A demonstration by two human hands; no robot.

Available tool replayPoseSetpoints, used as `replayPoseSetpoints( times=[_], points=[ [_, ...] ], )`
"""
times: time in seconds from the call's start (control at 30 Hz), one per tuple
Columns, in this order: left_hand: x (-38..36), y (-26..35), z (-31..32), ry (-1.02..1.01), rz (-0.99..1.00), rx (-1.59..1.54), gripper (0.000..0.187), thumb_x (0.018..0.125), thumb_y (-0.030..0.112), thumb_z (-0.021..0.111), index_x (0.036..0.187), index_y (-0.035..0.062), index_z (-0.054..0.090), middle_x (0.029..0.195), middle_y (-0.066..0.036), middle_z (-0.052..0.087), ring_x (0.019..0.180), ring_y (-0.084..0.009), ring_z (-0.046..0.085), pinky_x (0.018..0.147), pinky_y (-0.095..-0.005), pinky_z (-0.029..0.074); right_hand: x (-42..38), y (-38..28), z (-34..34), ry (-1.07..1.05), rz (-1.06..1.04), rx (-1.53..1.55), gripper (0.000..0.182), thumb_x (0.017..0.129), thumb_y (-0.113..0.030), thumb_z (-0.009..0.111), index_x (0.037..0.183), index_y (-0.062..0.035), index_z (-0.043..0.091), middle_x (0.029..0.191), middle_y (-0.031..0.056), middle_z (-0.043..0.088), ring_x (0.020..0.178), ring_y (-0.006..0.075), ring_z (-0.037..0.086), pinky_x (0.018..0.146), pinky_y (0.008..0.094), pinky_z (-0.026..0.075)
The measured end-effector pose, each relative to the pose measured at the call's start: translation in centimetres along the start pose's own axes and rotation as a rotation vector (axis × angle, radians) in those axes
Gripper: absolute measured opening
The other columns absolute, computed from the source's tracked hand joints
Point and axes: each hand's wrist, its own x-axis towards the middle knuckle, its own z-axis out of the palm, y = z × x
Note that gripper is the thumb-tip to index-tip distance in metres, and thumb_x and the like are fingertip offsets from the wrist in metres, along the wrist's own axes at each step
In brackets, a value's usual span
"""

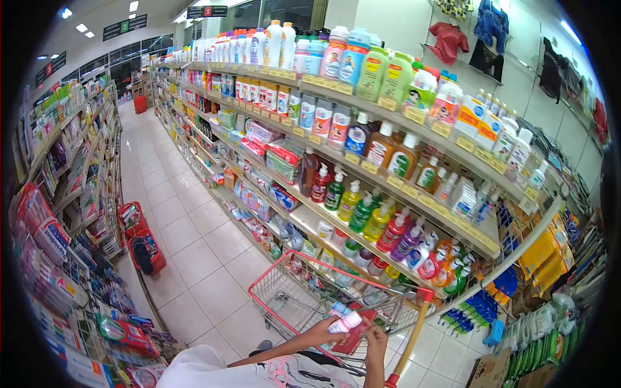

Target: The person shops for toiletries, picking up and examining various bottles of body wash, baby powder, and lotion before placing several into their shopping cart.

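Note:
My left hand point(321, 331) is closed around a small white-and-pink bottle point(345, 323). A second small bottle with a light blue part point(340, 309) shows just behind it, close to the same hand. To the right, my right hand point(375, 341) is raised with its fingers bent together; whether anything is between them is too small to tell. Behind both hands is a red flat panel point(352, 341), which seems to belong to the shopping cart point(272, 289). The wire cart has red edges and a yellow handle point(410, 343).
A long shelf point(362, 97) of lotions, pump soaps and bottles runs along the right. Another shelf point(71, 174) of packaged goods lines the left. Red baskets point(147, 252) stand on the tiled aisle floor point(187, 239). Clothes point(447, 42) hang on the wall.

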Motion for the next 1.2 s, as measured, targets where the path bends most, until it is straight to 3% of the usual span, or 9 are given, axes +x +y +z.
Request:
replayPoseSetpoints(
  times=[0.1,0.4,0.53,0.63,0.67,0.77,1.0,1.17,1.2],
  points=[
    [-0.9,0.9,-5.0,0.014,0.023,0.045,0.050,0.082,0.031,0.074,0.115,0.0024,0.051,0.083,-0.003,0.061,0.066,-0.0085,0.057,0.054,-0.0255,0.047,0.0,0.8,5.1,-0.197,0.197,0.127,0.005,0.087,-0.003,0.059,0.083,-0.0055,0.057,0.122,0.0138,0.059,0.108,0.0176,0.055,0.095,0.0326,0.041],
    [-3.7,-0.6,-18.2,0.152,-0.027,-0.054,0.051,0.081,0.029,0.075,0.118,0.0034,0.051,0.087,-0.004,0.061,0.073,-0.0096,0.058,0.059,-0.0255,0.049,4.0,5.3,18.3,-0.445,0.236,-0.019,0.024,0.088,-0.010,0.063,0.110,-0.0018,0.057,0.124,0.0090,0.055,0.119,0.0183,0.048,0.101,0.0316,0.037],
    [-5.4,-2.0,-23.1,0.312,-0.030,0.009,0.046,0.081,0.026,0.075,0.116,0.0038,0.053,0.091,-0.003,0.061,0.081,-0.0110,0.058,0.070,-0.0290,0.050,5.8,17.1,15.1,-0.374,0.352,-0.614,0.030,0.088,-0.026,0.066,0.101,0.0006,0.061,0.092,0.0077,0.065,0.088,0.0163,0.062,0.082,0.0284,0.048],
    [-6.7,-4.7,-26.2,0.502,0.004,-0.088,0.043,0.080,0.024,0.075,0.113,0.0021,0.057,0.093,-0.005,0.063,0.082,-0.0134,0.059,0.075,-0.0301,0.050,6.8,32.0,7.2,-0.937,0.373,-0.559,0.048,0.094,-0.038,0.054,0.120,0.0007,0.060,0.122,0.0160,0.061,0.117,0.0220,0.053,0.099,0.0335,0.040],
    [-7.8,-4.6,-27.8,0.475,-0.174,-0.023,0.045,0.079,0.026,0.076,0.111,0.0006,0.056,0.093,-0.006,0.063,0.081,-0.0146,0.059,0.075,-0.0301,0.050,5.3,23.5,13.7,-0.777,0.708,-0.719,0.058,0.091,-0.046,0.057,0.128,-0.0009,0.055,0.130,0.0149,0.056,0.123,0.0261,0.049,0.102,0.0383,0.039],
    [-10.3,-3.0,-31.3,0.580,-0.270,0.158,0.045,0.079,0.028,0.075,0.111,0.0025,0.056,0.097,-0.006,0.064,0.085,-0.0142,0.061,0.075,-0.0305,0.050,7.2,25.1,20.4,-0.598,0.928,-0.594,0.082,0.085,-0.055,0.061,0.141,0.0009,0.037,0.135,0.0179,0.050,0.126,0.0322,0.045,0.103,0.0450,0.037],
    [-11.1,-5.8,-41.6,0.878,-0.233,-0.080,0.038,0.077,0.022,0.076,0.102,0.0013,0.057,0.086,-0.005,0.062,0.076,-0.0141,0.058,0.069,-0.0297,0.048,15.4,30.0,35.2,-0.459,0.831,-0.331,0.104,0.078,-0.057,0.069,0.148,-0.0001,0.016,0.150,0.0235,0.023,0.129,0.0363,0.038,0.103,0.0507,0.036],
    [-9.2,-10.2,-55.0,0.849,-0.222,-0.137,0.037,0.076,0.021,0.076,0.102,0.0014,0.058,0.087,-0.006,0.063,0.077,-0.0146,0.059,0.070,-0.0306,0.049,17.4,42.5,34.6,-0.285,0.327,-0.742,0.075,0.074,-0.013,0.069,0.136,0.0034,0.029,0.107,0.0137,0.060,0.081,0.0240,0.062,0.060,0.0366,0.054],
    [-8.4,-10.0,-58.0,0.844,-0.242,-0.056,0.041,0.076,0.022,0.077,0.104,0.0004,0.057,0.088,-0.007,0.063,0.077,-0.0153,0.060,0.070,-0.0312,0.050,17.8,48.0,32.9,-0.112,0.546,-0.734,0.084,0.074,-0.008,0.065,0.139,0.0051,0.014,0.102,0.0147,0.061,0.078,0.0223,0.062,0.059,0.0354,0.055]
  ],
)
